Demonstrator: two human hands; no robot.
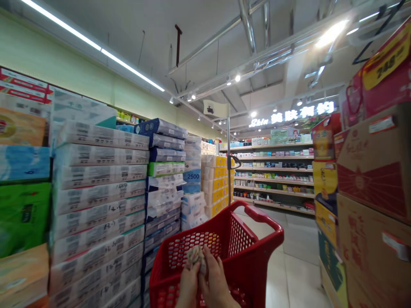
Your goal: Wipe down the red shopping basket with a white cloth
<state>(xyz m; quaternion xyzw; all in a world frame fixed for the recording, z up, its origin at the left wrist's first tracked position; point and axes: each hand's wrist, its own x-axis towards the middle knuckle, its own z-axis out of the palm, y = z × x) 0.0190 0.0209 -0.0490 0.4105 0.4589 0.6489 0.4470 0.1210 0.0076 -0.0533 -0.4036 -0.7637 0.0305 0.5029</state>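
Observation:
Both my hands are raised together over a red plastic shopping cart basket point(253, 244) at the bottom of the view. My left hand point(188, 285) and my right hand point(216, 280) are pressed against each other, fingers closed around a small crumpled cloth-like thing point(196, 255) with a pale speckled pattern. I cannot make out exactly what it is. The basket's perforated walls and its rounded rim handle show behind my fingers; its floor is mostly hidden by my hands.
Stacked packs of tissue paper point(99, 192) line the left side of the aisle. Cardboard boxes point(372, 171) are piled on the right. A tiled floor point(295, 265) runs ahead to shelves of small goods point(272, 175). A pole with a flag point(228, 158) rises from the cart.

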